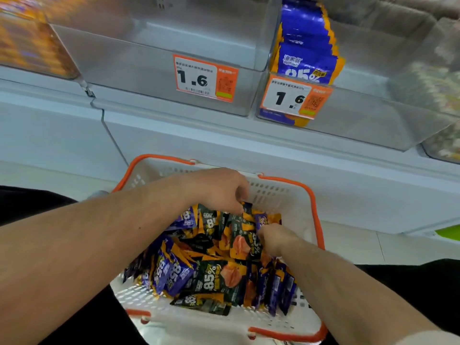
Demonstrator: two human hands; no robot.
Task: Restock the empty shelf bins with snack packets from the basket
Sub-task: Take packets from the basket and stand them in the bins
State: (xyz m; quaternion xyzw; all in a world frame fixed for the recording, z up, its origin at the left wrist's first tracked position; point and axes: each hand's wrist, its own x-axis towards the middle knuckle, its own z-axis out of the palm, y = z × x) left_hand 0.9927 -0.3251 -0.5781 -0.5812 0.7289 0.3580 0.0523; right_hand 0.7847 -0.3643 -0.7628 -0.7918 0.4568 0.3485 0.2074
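Note:
A white basket with an orange rim (pixel 314 212) sits low in front of me, filled with several purple and black snack packets (pixel 209 280). My left hand (pixel 219 189) reaches into the far side of the pile, its fingers curled down and pinching a purple packet (pixel 247 207). My right hand (pixel 276 239) is also in the basket, fingers pinching a purple packet (pixel 261 220) at the pile's far right. Above, a clear shelf bin (pixel 149 70) with a 1.6 price tag stands empty. The bin to its right (pixel 373 125) holds a row of purple packets (pixel 307 49).
More filled bins stand at the far left (pixel 29 43) and far right (pixel 438 95), both blurred. A white shelf ledge (pixel 224 135) runs between the bins and the basket. Pale floor tiles (pixel 373 247) show to the right of the basket.

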